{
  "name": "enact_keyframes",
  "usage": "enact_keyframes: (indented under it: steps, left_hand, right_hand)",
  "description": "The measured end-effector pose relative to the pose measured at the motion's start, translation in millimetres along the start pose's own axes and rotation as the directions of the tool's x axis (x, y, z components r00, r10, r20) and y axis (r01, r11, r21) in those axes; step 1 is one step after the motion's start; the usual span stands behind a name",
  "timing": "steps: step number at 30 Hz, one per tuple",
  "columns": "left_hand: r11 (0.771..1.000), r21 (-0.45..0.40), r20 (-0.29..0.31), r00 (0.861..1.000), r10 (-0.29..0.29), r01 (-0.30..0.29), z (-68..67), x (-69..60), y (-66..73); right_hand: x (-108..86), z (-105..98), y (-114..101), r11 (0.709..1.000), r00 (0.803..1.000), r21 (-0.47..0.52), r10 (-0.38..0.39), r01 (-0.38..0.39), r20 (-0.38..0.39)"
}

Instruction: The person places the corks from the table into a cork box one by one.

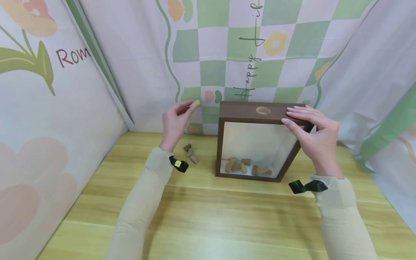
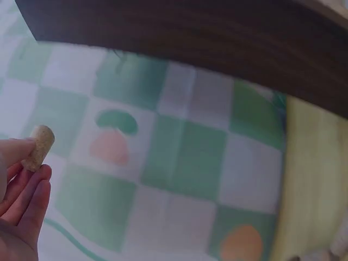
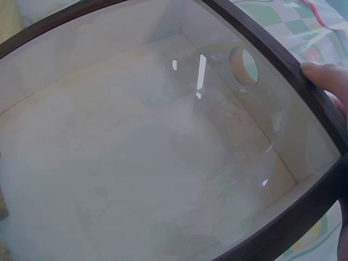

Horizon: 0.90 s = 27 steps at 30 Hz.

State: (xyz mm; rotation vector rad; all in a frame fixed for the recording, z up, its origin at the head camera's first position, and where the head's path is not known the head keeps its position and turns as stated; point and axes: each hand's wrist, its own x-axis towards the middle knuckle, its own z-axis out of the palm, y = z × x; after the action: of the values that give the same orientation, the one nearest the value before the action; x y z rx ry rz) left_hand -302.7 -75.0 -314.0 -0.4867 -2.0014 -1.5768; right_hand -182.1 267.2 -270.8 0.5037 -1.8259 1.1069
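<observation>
My left hand [image 1: 175, 121] pinches a cork [image 1: 195, 103] between thumb and fingers, raised left of a dark wooden frame box [image 1: 243, 111]. In the left wrist view the same cork [image 2: 39, 148] shows at the fingertips. The box stands upright, with a clear front pane and a round hole [image 1: 263, 110] in its top. Several corks [image 1: 243, 167] lie inside on its floor. My right hand [image 1: 316, 133] rests on the box's top right corner, fingers on the top and thumb at the front edge. The right wrist view shows the thumb [image 3: 321, 76] against the dark rim.
Several loose corks [image 1: 190, 153] lie on the wooden table [image 1: 208, 216], left of the box and below my left hand. A green and white checked curtain [image 1: 214, 47] hangs close behind the box. Another printed curtain [image 1: 58, 119] borders the table's left side.
</observation>
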Motion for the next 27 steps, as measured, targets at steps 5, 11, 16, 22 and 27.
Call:
enact_keyframes:
  steps: [5,11,16,22,27]
  left_hand:
    - [0.991,-0.125,0.014,0.999,0.046,-0.044,9.3,2.5,25.2]
    - [0.974,-0.197,0.011,0.993,0.12,-0.115,22.3,5.7,56.0]
    - [0.949,-0.224,0.035,0.972,0.233,-0.219,34.2,7.4,75.4]
    - [0.955,-0.167,0.121,0.956,0.267,-0.246,50.2,3.7,93.7]
    - [0.942,-0.084,0.191,0.923,0.335,-0.324,65.1,5.5,101.4]
  right_hand:
    - [0.2,0.4,0.4,1.0,1.0,0.007,0.003,-0.002,-0.002]
    - [0.6,-0.5,1.1,1.0,1.0,-0.001,-0.003,0.003,0.006]
    - [0.2,-1.6,1.1,1.0,1.0,-0.013,-0.013,0.013,0.018]
    - [0.1,-0.8,-0.7,1.0,1.0,-0.006,-0.006,0.006,0.009]
    - [0.6,0.1,-0.9,1.0,1.0,-0.004,-0.005,0.005,0.008]
